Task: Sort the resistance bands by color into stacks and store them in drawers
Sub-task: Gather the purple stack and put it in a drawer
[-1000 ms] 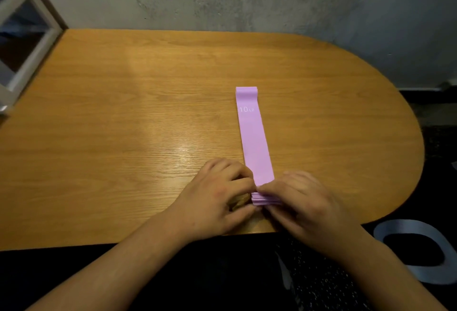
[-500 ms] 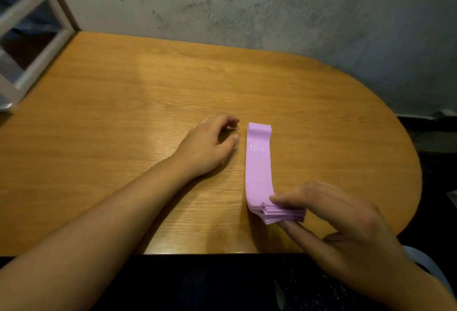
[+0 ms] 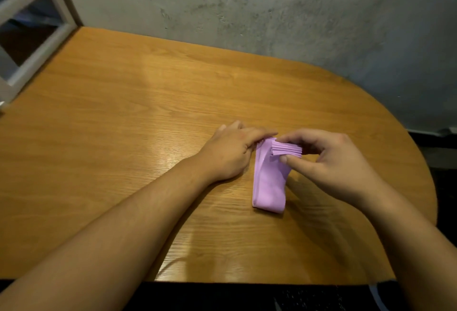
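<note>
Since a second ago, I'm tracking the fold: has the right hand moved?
Yes. The right hand, pinching the purple bands, moved away from the table's near edge, toward the wall.

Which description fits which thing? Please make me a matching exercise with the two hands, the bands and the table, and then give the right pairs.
Things:
1. left hand
2. right hand
3. bands
4. table

Descriptions:
A. purple, folded over
B. wooden, with a rounded end
C. pinches the layered ends of the stack
D. lies flat, fingers straight, next to the stack

Pairs: 1-D, 2-C, 3-A, 4-B
</note>
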